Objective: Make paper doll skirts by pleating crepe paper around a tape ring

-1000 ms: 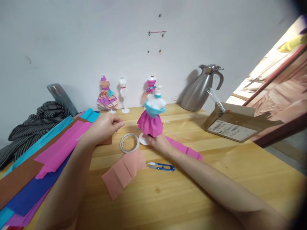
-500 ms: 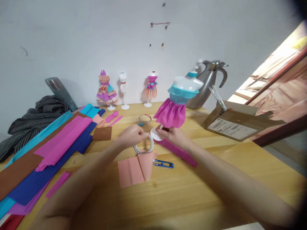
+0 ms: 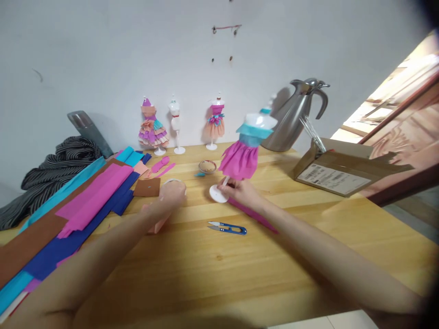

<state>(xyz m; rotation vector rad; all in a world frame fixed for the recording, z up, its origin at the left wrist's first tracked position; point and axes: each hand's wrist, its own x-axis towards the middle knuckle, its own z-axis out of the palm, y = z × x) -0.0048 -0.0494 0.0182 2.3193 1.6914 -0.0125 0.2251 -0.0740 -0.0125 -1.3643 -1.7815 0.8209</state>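
Note:
My right hand (image 3: 243,192) is closed around the thin pole of a miniature dress form (image 3: 258,120), which leans to the right. The form wears a turquoise bodice and a gathered magenta skirt (image 3: 239,160); its round white base (image 3: 218,193) is tilted. My left hand (image 3: 173,195), blurred by motion, is closed on a roll of tape (image 3: 175,181), mostly hidden behind the fingers. Peach paper (image 3: 160,225) shows below that hand, partly covered by the forearm. Blue thread snips (image 3: 228,228) lie between my arms. A magenta strip (image 3: 254,214) passes under my right wrist.
Three small dress forms stand by the wall, including a bare white one (image 3: 176,122). Layered coloured paper (image 3: 96,194) and a striped cloth (image 3: 58,169) lie left. A small ring-shaped item (image 3: 207,167) lies mid-table. A steel jug (image 3: 295,114) and cardboard box (image 3: 336,171) stand right.
My left hand has moved left with the tape roll, and the peach paper has shifted left too, uncovering the snips' blades. The held dress form has moved slightly left.

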